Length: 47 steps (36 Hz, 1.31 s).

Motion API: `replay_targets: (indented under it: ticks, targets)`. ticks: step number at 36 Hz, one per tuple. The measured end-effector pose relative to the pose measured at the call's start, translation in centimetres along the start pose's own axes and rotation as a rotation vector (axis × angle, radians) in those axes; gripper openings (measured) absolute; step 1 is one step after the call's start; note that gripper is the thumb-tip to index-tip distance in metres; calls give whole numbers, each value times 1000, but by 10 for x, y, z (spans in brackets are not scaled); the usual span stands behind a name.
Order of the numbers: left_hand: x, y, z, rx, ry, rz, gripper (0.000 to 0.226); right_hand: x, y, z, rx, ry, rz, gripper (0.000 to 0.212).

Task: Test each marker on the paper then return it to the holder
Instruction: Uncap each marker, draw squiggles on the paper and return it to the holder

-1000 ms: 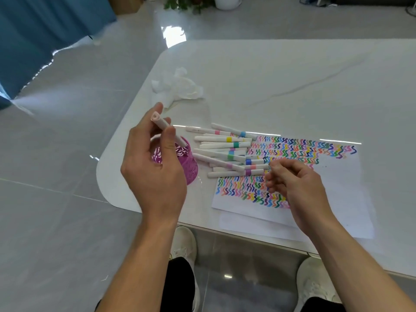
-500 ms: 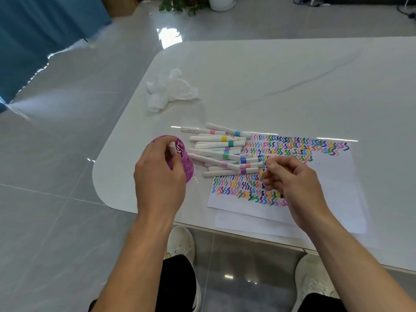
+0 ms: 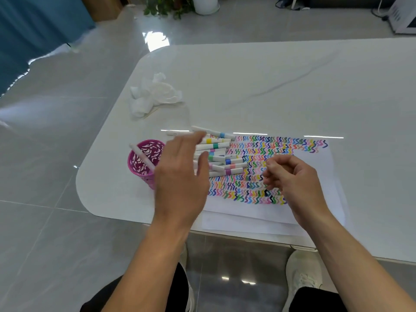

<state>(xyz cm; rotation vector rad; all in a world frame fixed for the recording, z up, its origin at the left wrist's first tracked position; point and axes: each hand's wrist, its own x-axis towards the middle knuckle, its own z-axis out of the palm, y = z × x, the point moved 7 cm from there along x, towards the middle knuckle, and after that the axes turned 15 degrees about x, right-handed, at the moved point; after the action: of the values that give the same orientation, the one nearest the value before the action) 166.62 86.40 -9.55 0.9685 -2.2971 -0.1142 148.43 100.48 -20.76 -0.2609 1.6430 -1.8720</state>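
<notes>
at centre frame, the left hand (image 3: 180, 176) hovers empty with fingers spread, blurred, between the purple mesh holder (image 3: 144, 161) at left-centre and the pile of white markers (image 3: 216, 152) just right of it; one marker (image 3: 141, 157) leans in the holder. the right hand (image 3: 290, 176) sits loosely curled over the squiggle-covered paper (image 3: 315, 167) at right-centre, and i cannot tell if it grips anything. step looks like a return just done, so the next move calls for picking one marker off the pile without rolling the others.
</notes>
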Motion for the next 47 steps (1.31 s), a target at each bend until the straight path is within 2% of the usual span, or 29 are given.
replay_targets:
  ticks: [7,12,21,25,28,38,41,45,47]
  targets:
    - [-15,6,54,105,-387,-24,31,-2,-5,-16,-181,13,-88,7]
    - [-13,-6,70,197,-457,-87,34,-1,-7,-26,-347,15,-141,7]
    - [-9,-8,82,261,-443,-117,22,4,4,-30,-372,-9,-68,8]
    - [-9,-2,86,253,-445,-76,18,4,8,-29,-365,-29,-45,8]
    - [-6,7,83,221,-381,-30,16,4,8,-30,-374,-31,-41,7]
    - [-1,63,64,-135,-183,124,8,-7,-4,-21,-425,-76,-131,4]
    - [-4,81,62,-267,-168,161,16,-13,-15,-19,-375,-120,-196,6]
    - [-9,104,66,-431,-217,178,43,-20,-28,-17,-308,-198,-262,20]
    - [-10,112,67,-469,-219,183,43,-22,-34,-20,-319,-203,-311,17]
